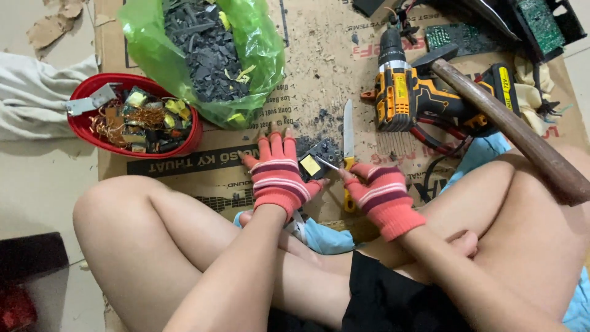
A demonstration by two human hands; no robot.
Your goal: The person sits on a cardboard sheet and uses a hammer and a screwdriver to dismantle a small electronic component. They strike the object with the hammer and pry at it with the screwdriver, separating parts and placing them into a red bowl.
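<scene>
Small transformer (311, 165) gripped by left hand (279, 178) fingers; right hand (384, 198) fingers pinch knife (348, 144) over cardboard (319, 55).

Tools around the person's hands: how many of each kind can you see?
Cordless drill: 1
Hammer: 1
Knife: 1
Small metal pick in the right hand: 1
Total: 4

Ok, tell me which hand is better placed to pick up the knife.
Right, probably. The right hand rests right over the knife's yellow handle, while the left hand is shut on the small yellow-faced part and not free.
</scene>
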